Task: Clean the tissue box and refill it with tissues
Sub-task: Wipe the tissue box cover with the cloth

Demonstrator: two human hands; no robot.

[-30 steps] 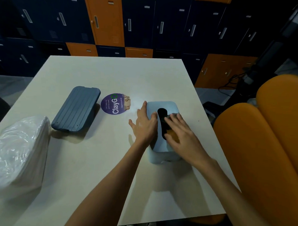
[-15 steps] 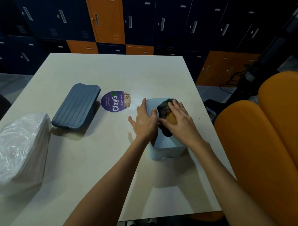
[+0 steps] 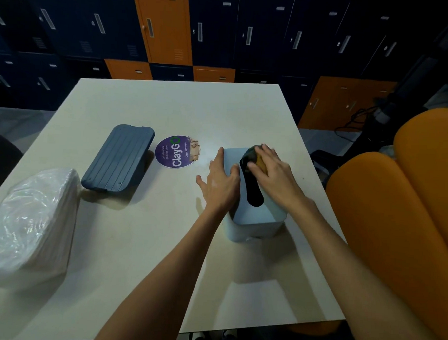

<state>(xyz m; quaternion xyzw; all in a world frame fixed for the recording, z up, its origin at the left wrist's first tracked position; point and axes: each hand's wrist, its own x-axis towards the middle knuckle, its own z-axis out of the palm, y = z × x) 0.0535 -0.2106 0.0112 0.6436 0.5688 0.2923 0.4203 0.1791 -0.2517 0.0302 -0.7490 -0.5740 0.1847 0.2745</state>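
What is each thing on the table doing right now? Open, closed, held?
Tissue box: upright, slot up, no tissues showing.
Sponge: pressed on the box's top.
Right hand: holds the sponge.
Left hand: flat against the box's side.
Dark blue panel: off the box, lying apart.
Tissue pack: wrapped in plastic, untouched.
Sticker: partly torn.

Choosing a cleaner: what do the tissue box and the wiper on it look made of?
Tissue box: probably matte pale-blue plastic, smooth with rounded edges. Sponge under the right hand: seemingly yellow foam with a dark scouring layer, mostly hidden.
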